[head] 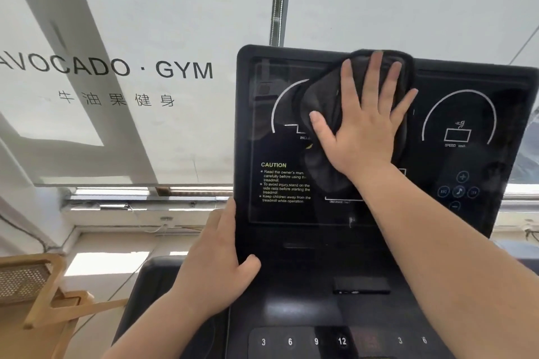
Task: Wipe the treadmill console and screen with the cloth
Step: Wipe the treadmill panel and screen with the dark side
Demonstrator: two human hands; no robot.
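Note:
The treadmill's black screen (466, 102) stands upright ahead, with white dial marks and a CAUTION text at its lower left. A dark grey cloth (323, 96) lies flat against the upper middle of the screen. My right hand (364, 119) presses it there with fingers straight and spread. My left hand (218, 259) grips the screen's left edge low down, thumb on the front face and fingers hidden behind. Below lies the black console (306, 315) with numbered keys along its near part.
A white window blind (131, 23) printed with AVOCADO GYM hangs behind the screen. A wooden chair with a woven panel (32, 285) stands at lower left by the sunlit sill (122, 213).

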